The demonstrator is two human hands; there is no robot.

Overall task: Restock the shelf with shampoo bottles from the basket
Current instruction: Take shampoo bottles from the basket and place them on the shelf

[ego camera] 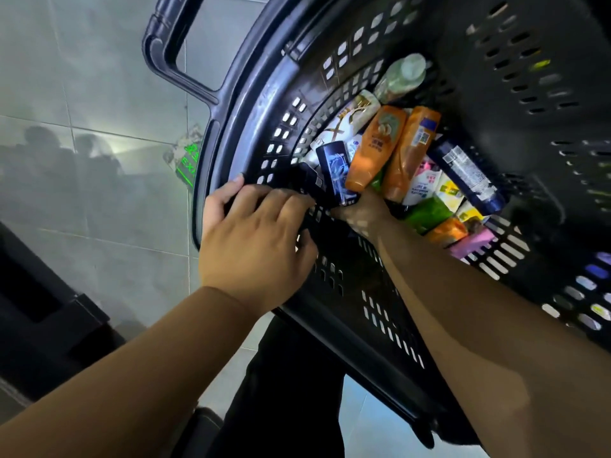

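- Here's the black perforated plastic basket (224, 133), tipped towards the person, its looped handle (165, 44) out over the grey tiled floor (82, 77).
- The left hand (258, 233) is on the near wall: thumb hooked on the rim, fingers bent over onto the inner side, pinching the wall between them.
- Those fingertips sit just beside a small black bottle (307, 178) lying against the wall; I can't tell whether they touch it.
- The right hand (360, 216) is deep inside, palm away from us. Its fingers are hidden under the bottles, so I cannot tell if they are spread or closed.
- Right against that hand stands a dark blue bottle with a pale blue picture (337, 173), leaning towards the wall.
- Next to it are two orange squeeze bottles (373, 150), side by side and touching, caps pointing down at the hand.
- Behind them are a white bottle with gold lettering (353, 115) and, further back, a pale green translucent bottle (400, 77).
- To the right lies a navy bottle with a white label (466, 173), slanted across the pile.
- Below it are a bright green pack (426, 213) and a pink pack (472, 242), piled among other packs at the basket's bottom.
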